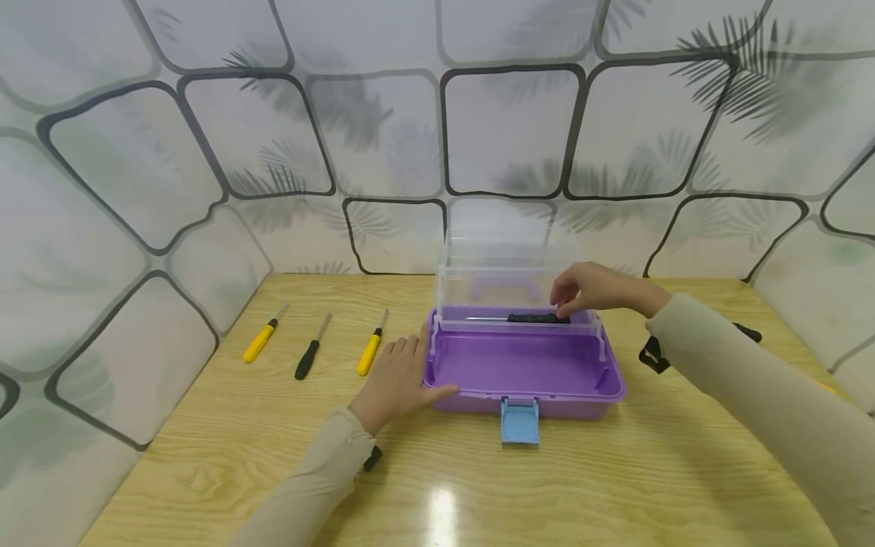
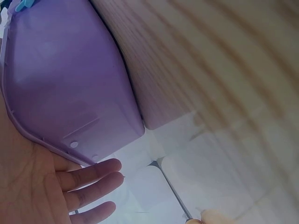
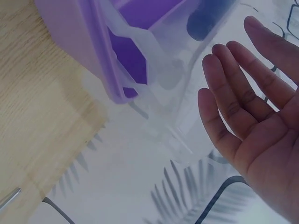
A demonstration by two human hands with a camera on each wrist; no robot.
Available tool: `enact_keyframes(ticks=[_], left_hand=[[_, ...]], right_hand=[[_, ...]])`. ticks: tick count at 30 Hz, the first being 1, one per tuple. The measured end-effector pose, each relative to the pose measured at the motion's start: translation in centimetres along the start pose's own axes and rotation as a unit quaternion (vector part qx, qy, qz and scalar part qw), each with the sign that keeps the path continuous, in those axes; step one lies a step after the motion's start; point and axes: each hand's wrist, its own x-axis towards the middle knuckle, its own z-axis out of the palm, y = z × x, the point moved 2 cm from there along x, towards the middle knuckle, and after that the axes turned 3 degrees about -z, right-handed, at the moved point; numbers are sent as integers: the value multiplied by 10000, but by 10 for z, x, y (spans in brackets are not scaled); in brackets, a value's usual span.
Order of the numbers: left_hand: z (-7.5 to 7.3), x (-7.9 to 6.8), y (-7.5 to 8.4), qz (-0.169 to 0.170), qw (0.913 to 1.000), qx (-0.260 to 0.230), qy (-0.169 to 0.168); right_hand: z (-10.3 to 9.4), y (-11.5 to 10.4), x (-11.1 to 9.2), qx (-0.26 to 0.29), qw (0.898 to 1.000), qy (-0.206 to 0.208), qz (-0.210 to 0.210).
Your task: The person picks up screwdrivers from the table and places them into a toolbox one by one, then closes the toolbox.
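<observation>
A purple toolbox [image 1: 522, 365] stands on the table, its clear lid [image 1: 506, 258] raised at the back. Along the box's rear part lies a screwdriver [image 1: 538, 319] with a black handle, its shaft toward the left. My right hand [image 1: 593, 289] is by the handle's end; in the right wrist view its fingers [image 3: 229, 102] are loosely extended, apart from the dark handle [image 3: 205, 21] seen through clear plastic. My left hand [image 1: 396, 380] rests against the box's left side, thumb over the front rim. The left wrist view shows its fingers [image 2: 93, 186] extended past the purple wall.
Left of the box lie a yellow screwdriver [image 1: 260, 342], a black one [image 1: 309, 358] and another yellow one [image 1: 370, 351]. A black handle [image 1: 747, 332] shows beyond my right sleeve. A blue latch [image 1: 519, 422] hangs at the box's front. Patterned wall panels [image 1: 513, 129] surround the table.
</observation>
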Motion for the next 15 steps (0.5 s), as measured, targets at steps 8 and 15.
enact_keyframes(ticks=[8,15], left_hand=[[0,0,1,30,10000,71,42],[-3,-1,2,41,9999,102,87]], right_hand=[[-13,1,-18,-215,9987,435,-128],[-18,7,-40,-112,9976,678,122]])
